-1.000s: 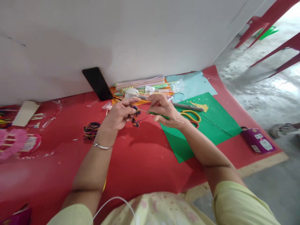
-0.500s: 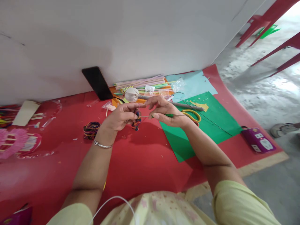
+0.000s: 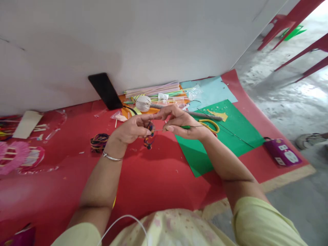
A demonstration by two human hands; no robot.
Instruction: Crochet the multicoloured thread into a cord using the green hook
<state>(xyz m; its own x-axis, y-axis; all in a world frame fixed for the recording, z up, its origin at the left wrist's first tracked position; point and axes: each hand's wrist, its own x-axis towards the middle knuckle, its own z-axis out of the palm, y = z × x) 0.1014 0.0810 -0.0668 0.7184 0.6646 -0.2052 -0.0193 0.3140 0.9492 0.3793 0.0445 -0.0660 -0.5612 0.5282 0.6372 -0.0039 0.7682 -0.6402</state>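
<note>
My left hand (image 3: 133, 130) is closed, pinching a small crocheted piece of dark multicoloured yarn (image 3: 148, 142) that dangles below the thumb. In my right hand (image 3: 181, 122) is a thin crochet hook (image 3: 186, 127) with a green grip, its metal tip pointing left into the crocheted piece. The fingertips of both hands come close together, and a strand of yarn runs near them. Beside my left wrist, a bundle of the same yarn (image 3: 99, 142) lies on the red table covering (image 3: 148, 184).
A phone (image 3: 105, 90) leans on the white wall. Behind my hands lie pastel sticks (image 3: 153, 89), a white-headed stick (image 3: 143, 103) and yellow-handled scissors (image 3: 211, 125). A green sheet (image 3: 197, 160) and a purple pack (image 3: 283, 153) are right; pink frilled crafts (image 3: 15, 155) are left.
The crocheted piece hangs a little lower and looser from my left hand. The hook has shifted slightly, and my right fingers have moved nearer my left fingertips.
</note>
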